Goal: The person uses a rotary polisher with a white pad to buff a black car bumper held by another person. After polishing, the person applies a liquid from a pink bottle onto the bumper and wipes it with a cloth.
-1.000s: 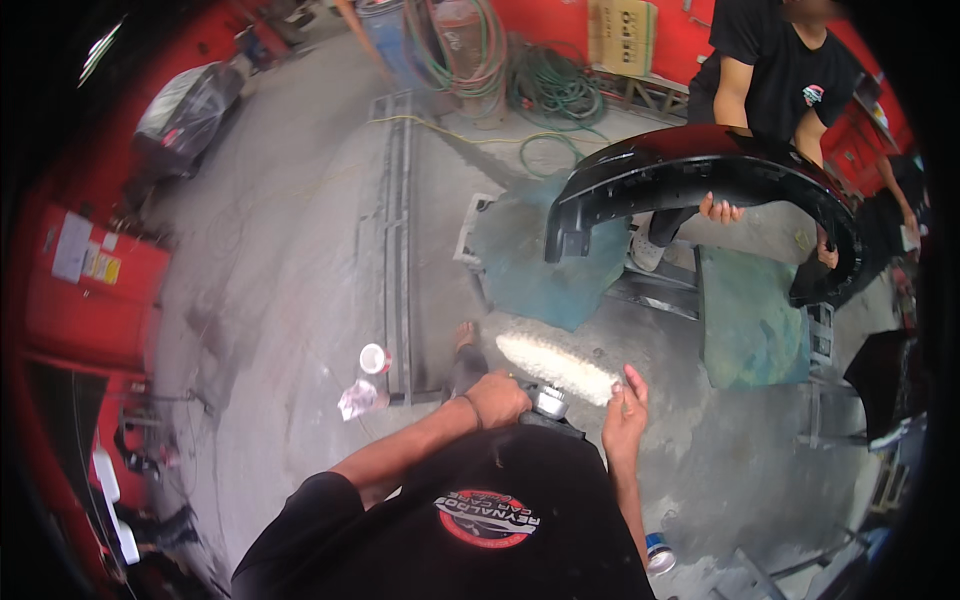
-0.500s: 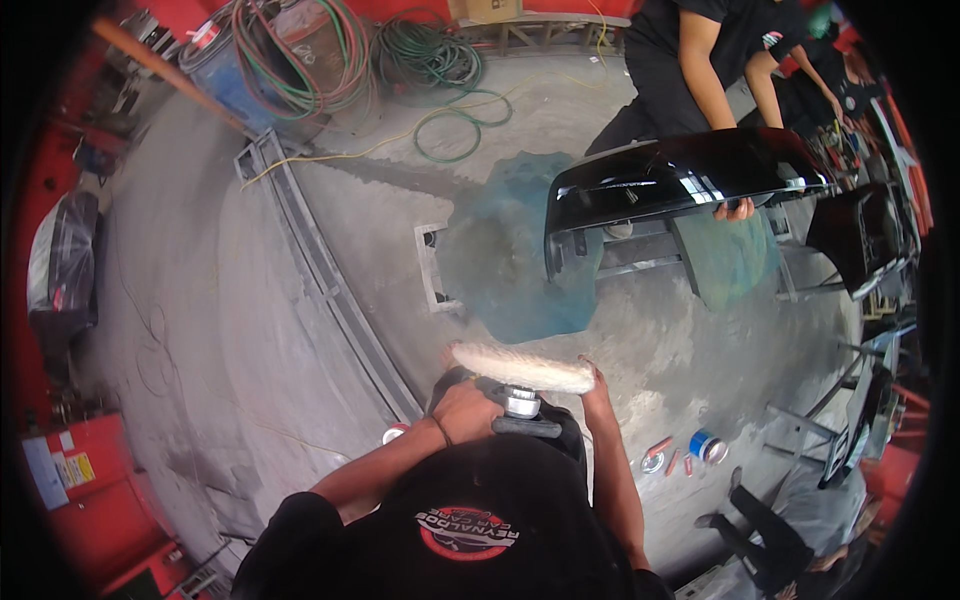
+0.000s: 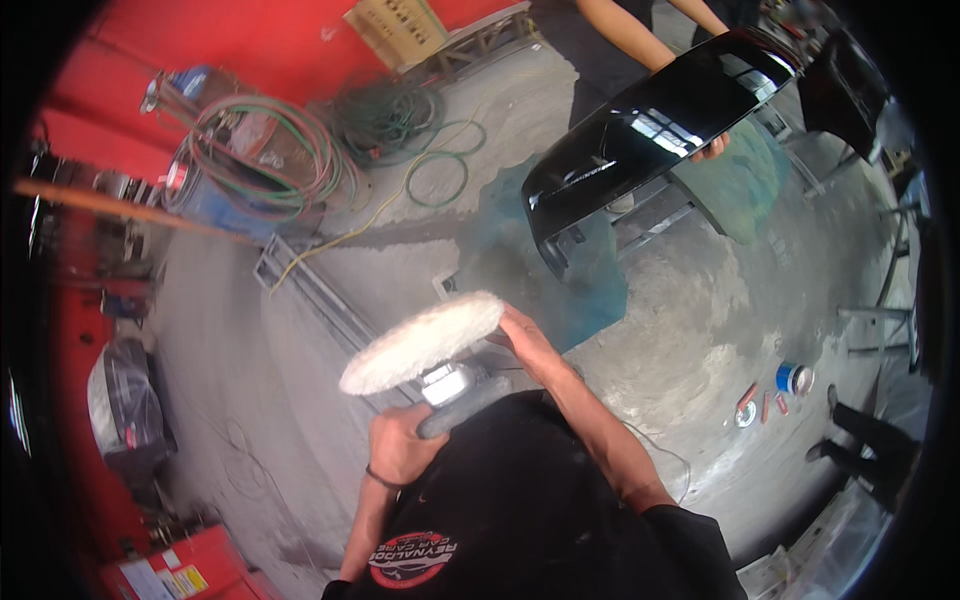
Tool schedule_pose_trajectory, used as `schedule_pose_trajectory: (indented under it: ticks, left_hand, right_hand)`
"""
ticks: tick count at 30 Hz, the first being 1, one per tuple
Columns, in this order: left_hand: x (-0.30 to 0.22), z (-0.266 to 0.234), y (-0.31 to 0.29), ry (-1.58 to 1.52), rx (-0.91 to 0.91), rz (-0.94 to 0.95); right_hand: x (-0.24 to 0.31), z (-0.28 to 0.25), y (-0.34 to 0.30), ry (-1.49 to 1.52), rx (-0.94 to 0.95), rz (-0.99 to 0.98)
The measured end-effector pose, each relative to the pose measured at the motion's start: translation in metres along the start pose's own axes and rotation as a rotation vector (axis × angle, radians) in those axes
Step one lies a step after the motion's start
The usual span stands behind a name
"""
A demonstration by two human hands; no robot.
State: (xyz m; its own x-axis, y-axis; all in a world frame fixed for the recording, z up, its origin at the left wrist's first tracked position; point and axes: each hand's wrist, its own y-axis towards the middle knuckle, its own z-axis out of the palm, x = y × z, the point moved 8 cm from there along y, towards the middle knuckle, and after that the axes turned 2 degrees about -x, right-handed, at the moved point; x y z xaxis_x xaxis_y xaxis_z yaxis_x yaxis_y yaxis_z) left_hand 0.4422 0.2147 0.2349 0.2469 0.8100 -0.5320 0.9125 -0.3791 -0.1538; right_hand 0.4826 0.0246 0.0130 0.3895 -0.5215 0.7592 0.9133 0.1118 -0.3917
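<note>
Left hand: the bare left hand (image 3: 402,445), a dark band at its wrist, is wrapped around the near end of a silver-and-dark-grey power tool (image 3: 452,388).
Right hand: the bare right hand (image 3: 508,328) is at the right rim of the pad; its fingers are mostly hidden, so I cannot tell whether they grip it.
Pad: a thick, round, white fluffy pad (image 3: 425,343) sits on the tool's far side, tilted and seen almost edge-on, in front of the wearer's black shirt (image 3: 520,500).
Black panel: far right, a long, curved, glossy black panel (image 3: 650,135) is held up by a co-worker's hand (image 3: 712,149) beneath it.
Floor, right: a blue-and-silver round can (image 3: 792,378) lies near several short red sticks (image 3: 766,406).
Far left: red-and-green coiled hoses (image 3: 235,150) hang over a blue drum (image 3: 225,212).
</note>
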Motion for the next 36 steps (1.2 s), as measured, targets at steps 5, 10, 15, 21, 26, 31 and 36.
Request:
schedule_pose_trajectory:
  ticks: [5, 10, 15, 21, 26, 31, 36]
  left_hand:
    - [0.053, -0.009, 0.045, -0.025, 0.125, 0.036]
    - [0.129, -0.043, 0.137, -0.142, 0.299, 0.057]
    - [0.175, -0.091, 0.187, -0.236, 0.482, 0.052]
    - [0.158, -0.091, 0.237, -0.247, 0.642, 0.202]
    - [0.127, -0.104, 0.265, -0.203, 0.629, 0.404]
    - [0.115, -0.126, 0.298, -0.174, 0.567, 0.402]
    - [0.076, -0.131, 0.352, -0.327, 0.654, 0.369]
  right_hand:
    - [0.041, 0.053, 0.055, 0.105, 0.088, -0.081]
    - [0.020, 0.088, 0.100, 0.435, -0.100, -0.114]
    - [0.003, 0.121, 0.138, 0.311, -0.376, -0.112]
    - [0.044, 0.111, 0.101, 0.013, -0.866, -0.278]
    - [0.039, 0.091, 0.095, 0.322, -1.073, -0.329]
    - [0.031, 0.081, 0.135, 0.267, -0.926, -0.431]
    - [-0.042, 0.109, 0.151, 0.089, -0.710, -0.368]
